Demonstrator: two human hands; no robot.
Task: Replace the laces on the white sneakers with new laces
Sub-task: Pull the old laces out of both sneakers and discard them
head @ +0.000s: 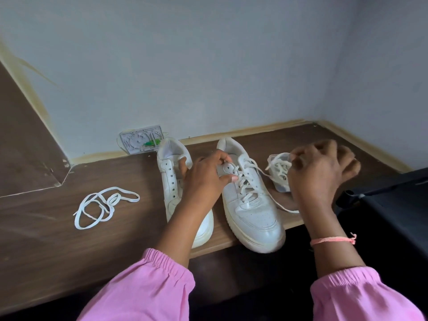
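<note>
Progress is partial: left shoe at centre sits unlaced, its lace loose at lower left. Left hand pinches the right shoe lace; right hand grips its end. New laces wait packaged.

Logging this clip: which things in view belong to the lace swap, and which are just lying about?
Belongs to the job:
- laced sneaker
- unlaced sneaker
- loose lace
- packet of laces
- left hand, right hand

Just lying about:
- wall plate
- dark object, right edge
</note>
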